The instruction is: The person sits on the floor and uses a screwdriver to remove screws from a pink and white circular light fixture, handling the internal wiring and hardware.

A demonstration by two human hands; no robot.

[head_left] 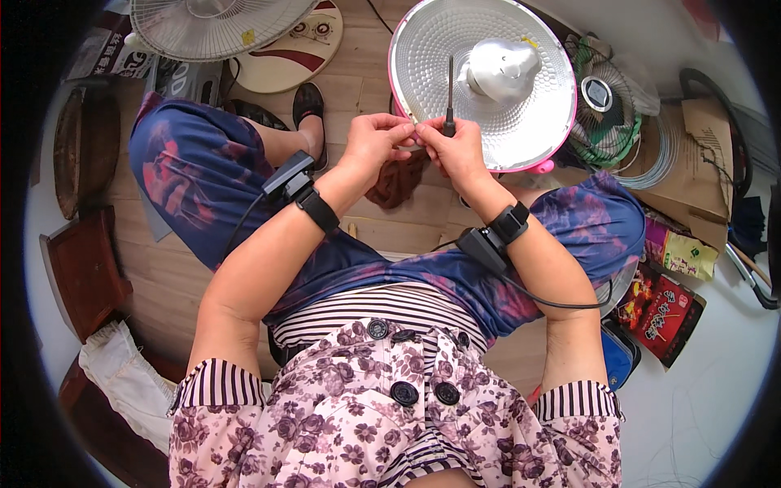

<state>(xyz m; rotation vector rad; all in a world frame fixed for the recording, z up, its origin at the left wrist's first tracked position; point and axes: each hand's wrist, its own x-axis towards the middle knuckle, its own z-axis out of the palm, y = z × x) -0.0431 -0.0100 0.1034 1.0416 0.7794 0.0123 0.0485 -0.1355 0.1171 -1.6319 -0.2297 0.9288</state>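
A dish-shaped heater (pixel 517 142) with a dimpled silver bowl and a pink rim stands in front of me, a rounded metal cover at its centre. My left hand (pixel 376 145) is at the rim's near left side, thumb and forefinger pinched on something too small to make out. Against those fingertips rest the fingertips of my right hand (pixel 462 153). A screwdriver (pixel 450 93) with a dark handle is held in my right hand, its thin shaft pointing away from me across the bowl. Both wrists carry black strapped devices with cables.
At the far left is a wire fan guard (pixel 211 32) beside a round cream base (pixel 305 49). On the right are a small fan (pixel 598 93), a wire coil (pixel 657 154), a cardboard box (pixel 708 134) and a red package (pixel 661 313). Wooden furniture (pixel 89 268) stands left.
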